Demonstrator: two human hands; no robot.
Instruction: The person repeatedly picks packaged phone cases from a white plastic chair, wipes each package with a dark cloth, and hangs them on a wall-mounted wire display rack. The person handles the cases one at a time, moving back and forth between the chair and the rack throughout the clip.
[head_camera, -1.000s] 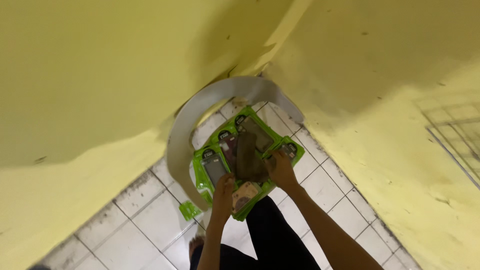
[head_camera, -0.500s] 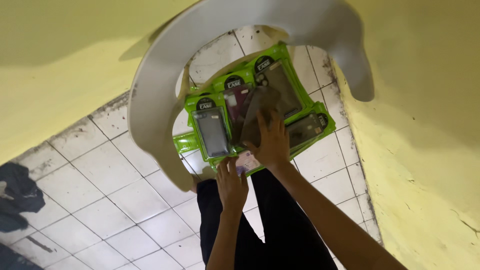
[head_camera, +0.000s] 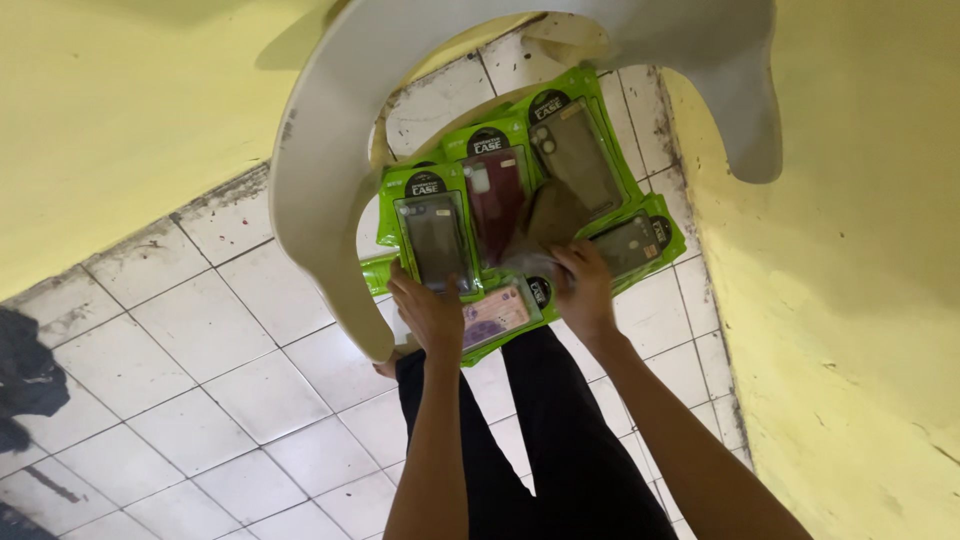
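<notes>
The left hand (head_camera: 432, 315) rests open on a green phone-case pack (head_camera: 437, 235). The right hand's (head_camera: 582, 290) fingers (head_camera: 560, 262) pinch a loose brown case (head_camera: 553, 215). It is best lifted straight, clear of the neighbouring packs on the floor (head_camera: 200, 370).

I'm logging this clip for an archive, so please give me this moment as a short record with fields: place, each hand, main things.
place: white tiled floor beside yellow walls
left hand: rests on the green phone case packs
right hand: touches the same packs, fingers spread
packs: several, fanned out, overlapping, each with a dark or red case
chair: white plastic chair arches over the packs
clothing: dark trousers
</notes>
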